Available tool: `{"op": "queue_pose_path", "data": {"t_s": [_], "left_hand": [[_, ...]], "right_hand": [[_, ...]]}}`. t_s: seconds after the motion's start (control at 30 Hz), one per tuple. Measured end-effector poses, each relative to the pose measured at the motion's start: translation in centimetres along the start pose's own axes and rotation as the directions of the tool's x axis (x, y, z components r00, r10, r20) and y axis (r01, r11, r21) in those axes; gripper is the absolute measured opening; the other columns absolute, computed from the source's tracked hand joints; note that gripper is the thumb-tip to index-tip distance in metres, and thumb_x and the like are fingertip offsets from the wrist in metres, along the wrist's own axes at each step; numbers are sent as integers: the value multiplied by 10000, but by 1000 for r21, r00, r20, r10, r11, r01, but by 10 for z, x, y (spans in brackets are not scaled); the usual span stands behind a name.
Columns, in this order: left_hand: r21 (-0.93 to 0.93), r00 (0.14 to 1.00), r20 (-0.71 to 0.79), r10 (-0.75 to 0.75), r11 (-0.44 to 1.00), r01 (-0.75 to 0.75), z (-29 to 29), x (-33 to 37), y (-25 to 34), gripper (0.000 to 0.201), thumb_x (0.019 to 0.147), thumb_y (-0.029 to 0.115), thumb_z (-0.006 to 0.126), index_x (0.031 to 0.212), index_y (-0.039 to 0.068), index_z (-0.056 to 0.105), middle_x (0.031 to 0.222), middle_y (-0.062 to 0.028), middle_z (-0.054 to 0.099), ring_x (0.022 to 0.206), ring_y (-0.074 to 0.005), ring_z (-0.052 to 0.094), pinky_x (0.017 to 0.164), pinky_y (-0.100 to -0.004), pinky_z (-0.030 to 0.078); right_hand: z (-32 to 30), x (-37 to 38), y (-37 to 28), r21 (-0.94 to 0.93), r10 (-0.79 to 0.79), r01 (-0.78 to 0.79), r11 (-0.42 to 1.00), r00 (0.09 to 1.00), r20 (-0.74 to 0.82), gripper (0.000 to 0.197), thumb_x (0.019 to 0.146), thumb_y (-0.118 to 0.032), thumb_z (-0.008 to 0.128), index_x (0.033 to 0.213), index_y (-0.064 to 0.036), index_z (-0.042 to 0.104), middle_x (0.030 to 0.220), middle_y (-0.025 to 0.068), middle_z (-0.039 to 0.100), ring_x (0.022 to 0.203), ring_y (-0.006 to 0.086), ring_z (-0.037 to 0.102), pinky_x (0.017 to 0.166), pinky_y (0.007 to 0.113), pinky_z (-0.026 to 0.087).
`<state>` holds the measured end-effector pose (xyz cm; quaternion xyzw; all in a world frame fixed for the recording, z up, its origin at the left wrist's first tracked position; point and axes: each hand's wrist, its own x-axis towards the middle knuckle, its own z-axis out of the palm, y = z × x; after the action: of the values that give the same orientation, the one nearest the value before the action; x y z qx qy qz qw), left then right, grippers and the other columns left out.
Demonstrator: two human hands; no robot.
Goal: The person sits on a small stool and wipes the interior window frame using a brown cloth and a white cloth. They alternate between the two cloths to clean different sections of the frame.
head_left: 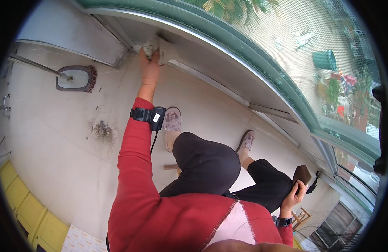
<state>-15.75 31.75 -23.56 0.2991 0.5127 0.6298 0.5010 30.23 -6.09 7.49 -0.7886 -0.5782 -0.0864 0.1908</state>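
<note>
My left hand (150,68) reaches forward and is closed on a pale, crumpled cloth (165,49). The cloth lies against the grey panel (198,53) below the window, close to the floor; dark marks show on the panel just above it. Down at my right, beside my knee, my right hand (295,195) grips a dark brown, flat-sided object (302,174), whose kind I cannot make out. Its lower part is hidden by my fingers.
A flat mop (76,79) rests on the floor at the left, near a pile of dirt (103,130). Part of a wooden stool (172,167) shows under me. The green window frame (244,46) runs along the right. Yellow cabinets (28,201) stand at lower left.
</note>
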Motion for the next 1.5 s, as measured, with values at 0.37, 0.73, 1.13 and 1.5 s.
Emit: {"op": "queue_pose_path", "data": {"t_s": [0.37, 0.73, 1.13, 1.5], "left_hand": [[753, 874, -109, 473, 614, -238, 58, 0, -104, 571, 789, -50, 636, 1264, 179, 418, 1232, -156, 478, 960, -426, 632, 783, -493, 545], [755, 892, 6, -452, 586, 292, 5, 36, -121, 357, 921, 116, 641, 1253, 144, 513, 1286, -151, 595, 991, -331, 688, 784, -486, 580], [-728, 840, 522, -146, 437, 529, -131, -99, 83, 584, 982, 300, 618, 1492, 115, 405, 1501, -121, 471, 1366, -379, 455, 1094, -680, 354], [-629, 908, 290, -302, 655, 418, -127, -110, 96, 412, 805, -133, 605, 1173, 52, 619, 1120, -66, 659, 1036, -229, 670, 909, -383, 574]], "right_hand": [[-4, 0, 0, -42, 25, -23, 999, 999, 43, 90, 970, 21, 551, 1021, -7, 619, 970, 94, 574, 914, 217, 560, 862, 327, 461], [-3, 10, -24, -23, -30, 31, 999, 999, 42, 96, 956, 38, 556, 1012, -3, 622, 978, 97, 579, 922, 225, 566, 874, 324, 457], [22, 23, -90, 167, -260, 247, 955, 963, 66, 125, 903, 54, 603, 991, -24, 646, 1055, 149, 619, 997, 298, 620, 900, 354, 487], [6, -16, -123, 386, -376, 356, 851, 926, -26, 165, 896, 93, 601, 1003, -19, 659, 1114, 154, 623, 1025, 299, 620, 910, 329, 482]]}}
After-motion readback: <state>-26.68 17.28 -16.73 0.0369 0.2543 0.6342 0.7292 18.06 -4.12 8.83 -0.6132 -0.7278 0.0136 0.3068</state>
